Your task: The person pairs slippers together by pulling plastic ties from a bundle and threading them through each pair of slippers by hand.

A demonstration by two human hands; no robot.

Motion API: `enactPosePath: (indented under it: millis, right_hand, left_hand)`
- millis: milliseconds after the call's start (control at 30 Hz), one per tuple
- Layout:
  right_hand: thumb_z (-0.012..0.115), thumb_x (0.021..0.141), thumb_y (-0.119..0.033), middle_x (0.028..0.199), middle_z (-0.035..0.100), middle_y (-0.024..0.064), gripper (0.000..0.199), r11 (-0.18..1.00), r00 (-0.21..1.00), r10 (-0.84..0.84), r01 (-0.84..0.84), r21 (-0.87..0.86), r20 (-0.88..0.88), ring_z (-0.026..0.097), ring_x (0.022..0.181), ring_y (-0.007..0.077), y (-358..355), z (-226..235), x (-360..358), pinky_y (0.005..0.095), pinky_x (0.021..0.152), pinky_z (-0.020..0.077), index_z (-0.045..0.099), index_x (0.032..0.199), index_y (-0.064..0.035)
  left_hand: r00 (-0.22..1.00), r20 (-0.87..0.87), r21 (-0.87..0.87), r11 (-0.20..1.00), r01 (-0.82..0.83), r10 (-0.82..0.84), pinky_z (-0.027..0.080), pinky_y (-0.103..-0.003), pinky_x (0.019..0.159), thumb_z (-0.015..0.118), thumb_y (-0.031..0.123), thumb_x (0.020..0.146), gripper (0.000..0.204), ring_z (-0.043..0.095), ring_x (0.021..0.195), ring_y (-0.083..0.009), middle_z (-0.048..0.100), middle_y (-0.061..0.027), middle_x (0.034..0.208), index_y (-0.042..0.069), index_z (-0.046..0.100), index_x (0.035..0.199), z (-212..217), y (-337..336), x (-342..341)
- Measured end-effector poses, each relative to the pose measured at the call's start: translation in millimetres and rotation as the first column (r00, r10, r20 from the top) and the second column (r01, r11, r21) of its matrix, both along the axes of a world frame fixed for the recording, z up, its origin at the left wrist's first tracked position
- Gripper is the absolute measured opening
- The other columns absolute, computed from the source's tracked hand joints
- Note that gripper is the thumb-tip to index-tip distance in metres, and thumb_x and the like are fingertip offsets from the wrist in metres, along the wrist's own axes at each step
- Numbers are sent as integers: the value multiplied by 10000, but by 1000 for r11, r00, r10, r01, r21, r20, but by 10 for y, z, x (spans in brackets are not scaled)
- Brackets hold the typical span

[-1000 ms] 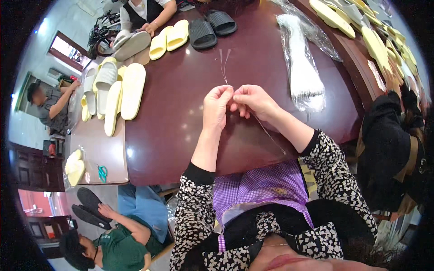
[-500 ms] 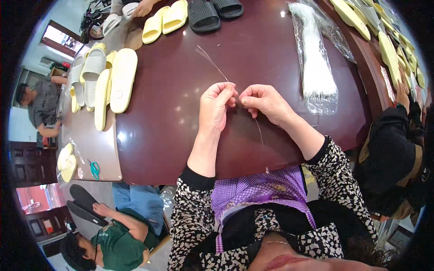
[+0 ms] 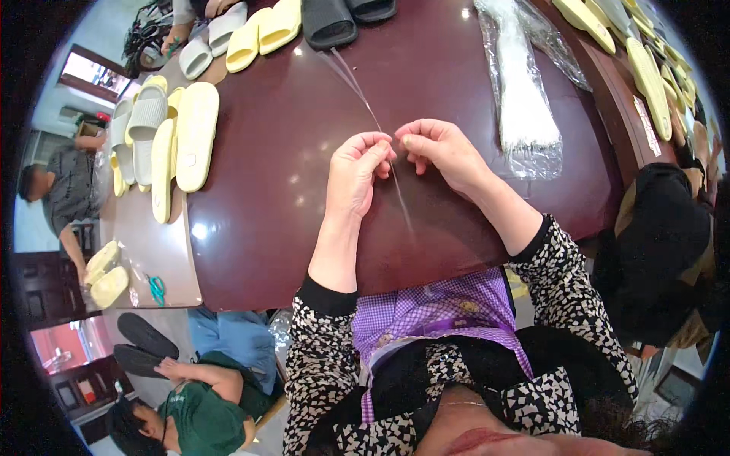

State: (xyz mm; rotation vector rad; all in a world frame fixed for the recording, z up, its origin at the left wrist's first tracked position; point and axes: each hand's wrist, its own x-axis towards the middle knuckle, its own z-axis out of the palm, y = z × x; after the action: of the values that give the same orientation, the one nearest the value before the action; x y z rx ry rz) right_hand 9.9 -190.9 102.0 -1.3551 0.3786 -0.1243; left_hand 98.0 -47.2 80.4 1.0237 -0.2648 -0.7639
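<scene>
We worked at a broad dark-red table (image 3: 258,190), bordered on the left by a paler tabletop (image 3: 169,251). To the right, a clear plastic bag (image 3: 525,106) wrapped a white bundle. We had dark slippers (image 3: 328,24) at the far side, a yellow pair (image 3: 262,36) just beside them, and a large yellow slipper (image 3: 198,137) on the left. Our left hand (image 3: 350,175) pinched thin strands (image 3: 368,105) between thumb and forefinger; just beside it, our right hand (image 3: 445,156) had its fingertips drawn in, and we could not tell whether it gripped anything. Teal scissors (image 3: 157,289) lay on the paler tabletop. The strands ran from our left fingertips toward the dark slippers, a blurred tail slanting back toward us.
</scene>
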Motion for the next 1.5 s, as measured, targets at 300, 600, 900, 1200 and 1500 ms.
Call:
enactPosePath:
  millis: [300,600,900,1200,1500]
  right_hand:
    - [605,862,-148,736,580,-7,121,964,989,-147,135,228,34,491,587,53,-259,-27,11,186,523,406,608,901,-33]
    - [635,838,-135,697,573,-9,110,998,996,-59,57,33,62,493,564,51,-124,-31,-19,191,505,403,606,866,-33]
    - [622,829,-147,704,583,0,119,992,997,-74,74,-105,2,507,578,52,-106,-21,-28,189,505,408,607,848,-30]
    - [589,818,-135,685,589,27,116,992,995,-97,94,-87,-23,504,546,69,-122,-44,-22,207,470,407,580,815,-20]
    - [564,867,-126,748,623,66,80,983,990,-138,136,120,7,547,594,93,-437,-67,-27,228,522,454,566,837,-52]
  left_hand:
    - [929,16,142,921,364,-370,416,-175,542,607,90,853,113,523,601,-53,612,-29,736,10,605,932,-17,-80,-147]
    - [974,30,130,967,220,-225,403,-163,486,611,110,862,79,518,548,-48,622,-47,725,36,595,881,1,-107,-160]
    - [986,18,139,977,161,-165,366,-166,410,581,126,873,69,505,475,-51,614,-47,672,68,571,837,-41,-131,-157]
    - [992,-31,112,986,123,-120,338,-171,391,560,100,868,41,486,451,-62,606,-64,661,69,562,841,-39,-142,-144]
    - [985,-127,49,993,-111,116,323,-210,390,548,80,877,41,432,430,-82,608,-114,711,41,535,883,-25,-60,3]
